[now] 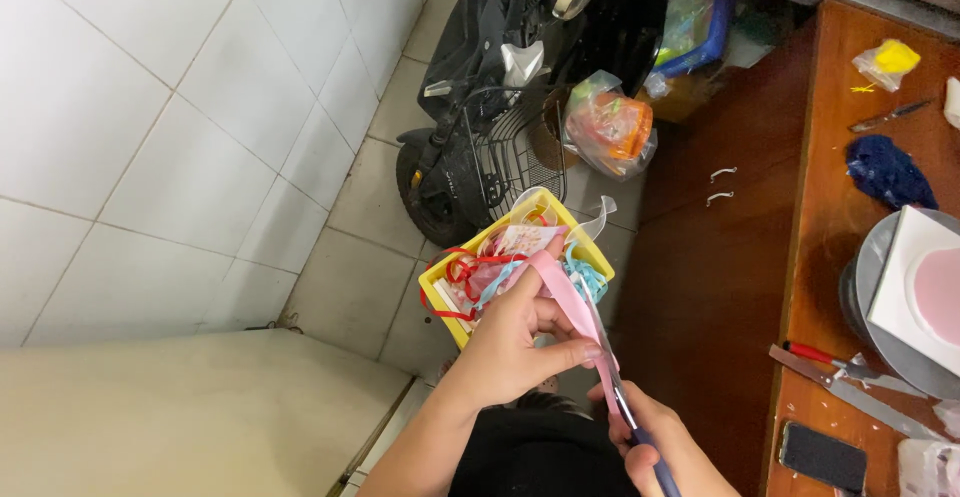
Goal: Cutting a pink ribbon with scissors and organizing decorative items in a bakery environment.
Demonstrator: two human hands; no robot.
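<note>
My left hand [515, 342] pinches the flat pink satin ribbon [570, 302]; my right hand [655, 447] grips the blue-handled scissors [620, 397]. The blades could nick my fingertips.

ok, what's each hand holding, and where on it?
Left hand pinches the pink ribbon along its strip, near the blades. Right hand grips the scissors by the dark handle end.
</note>
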